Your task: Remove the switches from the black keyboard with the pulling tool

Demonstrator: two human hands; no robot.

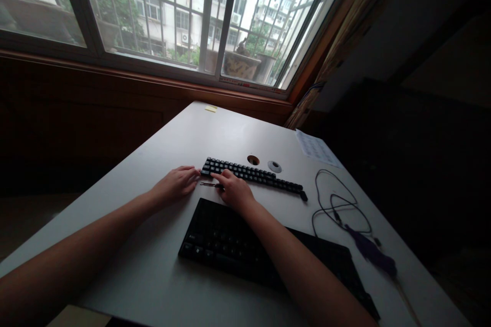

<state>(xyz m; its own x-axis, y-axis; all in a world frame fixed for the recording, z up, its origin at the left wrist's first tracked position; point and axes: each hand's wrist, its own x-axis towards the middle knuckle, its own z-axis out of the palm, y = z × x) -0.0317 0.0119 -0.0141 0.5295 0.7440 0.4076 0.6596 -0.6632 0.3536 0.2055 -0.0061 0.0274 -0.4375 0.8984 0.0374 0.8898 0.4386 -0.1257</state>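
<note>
Black keycaps (249, 170) lie together in long rows on the white table (153, 163). At the left end of these rows, the fingertips of my left hand (178, 182) touch the outermost keycaps, the fingers stretched out. My right hand (235, 190) is over the front row, its index finger reaching to a keycap near the left end. From under its curled fingers, a small tool with thin metal prongs and a dark handle (209, 184) points left. Closer to me is a black keyboard (222, 250), partly covered by my right forearm; keys show along its lower left edge.
To the right lie a looped black cable (320, 210) and a purple brush-like thing (370, 251) with a thin handle. Behind the keycaps are a round table hole (253, 160) and a grey ring cover (274, 166). Farther back are a printed sheet (316, 147) and a yellow note (210, 109).
</note>
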